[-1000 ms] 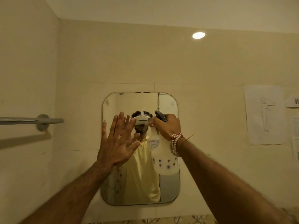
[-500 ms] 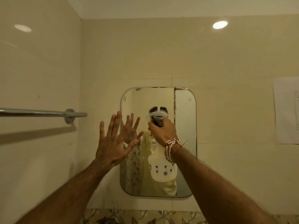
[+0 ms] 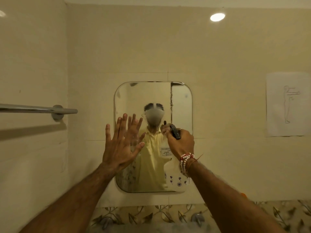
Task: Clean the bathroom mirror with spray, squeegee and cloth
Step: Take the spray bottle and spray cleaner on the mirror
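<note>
A rounded rectangular mirror [image 3: 181, 101] hangs on the cream tiled wall straight ahead. A misty patch of spray clouds its middle. My right hand [image 3: 180, 142] grips the neck of a white spray bottle [image 3: 175, 180] with a black trigger top, held upright in front of the mirror's right half, nozzle toward the glass. My left hand [image 3: 120, 145] is raised flat, fingers spread, in front of the mirror's left edge; whether it touches the glass I cannot tell. No squeegee or cloth is in view.
A metal towel rail [image 3: 38, 109] sticks out from the left wall at hand height. A paper sheet with a figure drawing [image 3: 286, 104] hangs on the wall to the right. Below the mirror runs a leaf-patterned tile band with two tap fittings [image 3: 196, 217].
The view has drifted, so the mirror sits lower and more central. My right hand with the bottle has dropped lower on the mirror, and a fogged spray patch now shows on the glass.
</note>
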